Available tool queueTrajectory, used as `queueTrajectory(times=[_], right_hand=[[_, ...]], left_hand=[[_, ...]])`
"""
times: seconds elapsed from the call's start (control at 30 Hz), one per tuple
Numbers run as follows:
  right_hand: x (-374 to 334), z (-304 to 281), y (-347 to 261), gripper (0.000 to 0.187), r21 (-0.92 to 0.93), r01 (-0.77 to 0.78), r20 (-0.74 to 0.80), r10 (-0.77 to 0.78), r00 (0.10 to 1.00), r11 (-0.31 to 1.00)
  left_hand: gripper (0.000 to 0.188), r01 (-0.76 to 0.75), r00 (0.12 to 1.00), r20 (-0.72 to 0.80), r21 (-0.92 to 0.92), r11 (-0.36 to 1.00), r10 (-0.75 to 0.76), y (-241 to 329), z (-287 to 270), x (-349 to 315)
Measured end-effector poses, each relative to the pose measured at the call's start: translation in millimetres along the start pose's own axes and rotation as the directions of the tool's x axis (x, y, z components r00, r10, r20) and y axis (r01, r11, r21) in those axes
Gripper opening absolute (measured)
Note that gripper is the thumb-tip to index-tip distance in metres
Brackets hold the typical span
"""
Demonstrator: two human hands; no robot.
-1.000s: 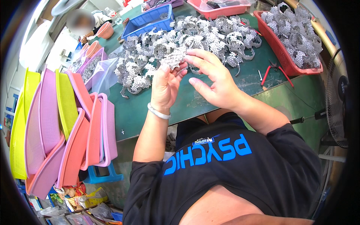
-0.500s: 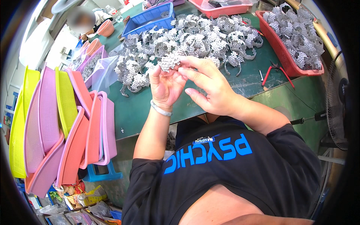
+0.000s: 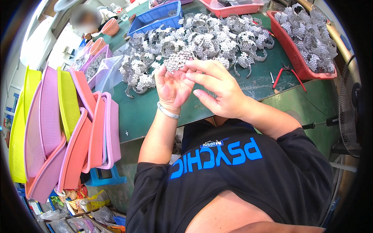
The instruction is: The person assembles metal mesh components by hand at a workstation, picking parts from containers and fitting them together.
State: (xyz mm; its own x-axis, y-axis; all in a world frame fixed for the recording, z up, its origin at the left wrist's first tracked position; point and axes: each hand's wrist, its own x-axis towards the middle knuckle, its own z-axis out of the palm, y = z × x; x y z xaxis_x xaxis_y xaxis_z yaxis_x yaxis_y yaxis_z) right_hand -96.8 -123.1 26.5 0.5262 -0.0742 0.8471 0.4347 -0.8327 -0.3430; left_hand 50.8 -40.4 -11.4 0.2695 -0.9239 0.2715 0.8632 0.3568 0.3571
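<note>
Above the near side of the green table, I hold a curved, silver-grey openwork metal piece with a honeycomb-like texture. My left hand, palm up and with a pale bangle on its wrist, pinches the piece's lower left side between thumb and fingers. From the right, my right hand grips its right edge with the fingertips, while the thumb stands apart lower down. Just beyond my hands spreads a heap of similar curved metal pieces.
Right of the heap stands a red basket full of similar pieces, with red-handled pliers nearby. A blue basket stands behind the heap. Stacked coloured baskets fill the left. A fan is at right. Another person sits far left.
The metal piece has turned slightly in my fingers, showing more of its textured face. Both hands keep nearly the same place and hold.
</note>
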Motion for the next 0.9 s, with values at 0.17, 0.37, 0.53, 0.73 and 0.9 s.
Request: queueTrajectory(times=[0.17, 0.37, 0.53, 0.73, 0.9], right_hand=[[5, -11, 9, 0.033, 0.007, -0.052, -0.036, 0.053, 0.998, 0.999], [16, -15, 37, 0.034, 0.378, -0.48, 0.141, 0.463, 0.875, 0.792], [27, -13, 49, 0.035, 0.456, -0.602, 0.335, 0.501, 0.798, 0.655], [29, -6, 52, 0.033, 0.522, -0.705, 0.48, 0.518, 0.708, 0.48], [26, -7, 59, 0.035, 0.45, -0.748, 0.555, 0.504, 0.662, 0.487]], left_hand=[[0.051, 0.021, 0.995, -0.099, 0.146, 0.989, -0.006, -3, 15, 2], [0.046, 0.197, 0.938, -0.348, 0.502, 0.842, -0.012, 11, 12, 6], [0.039, 0.332, 0.907, -0.415, 0.59, 0.736, -0.077, 17, 16, 12], [0.036, 0.447, 0.859, -0.507, 0.672, 0.59, -0.073, 17, 15, 15], [0.04, 0.474, 0.858, -0.509, 0.733, 0.488, -0.069, 18, 14, 17]])
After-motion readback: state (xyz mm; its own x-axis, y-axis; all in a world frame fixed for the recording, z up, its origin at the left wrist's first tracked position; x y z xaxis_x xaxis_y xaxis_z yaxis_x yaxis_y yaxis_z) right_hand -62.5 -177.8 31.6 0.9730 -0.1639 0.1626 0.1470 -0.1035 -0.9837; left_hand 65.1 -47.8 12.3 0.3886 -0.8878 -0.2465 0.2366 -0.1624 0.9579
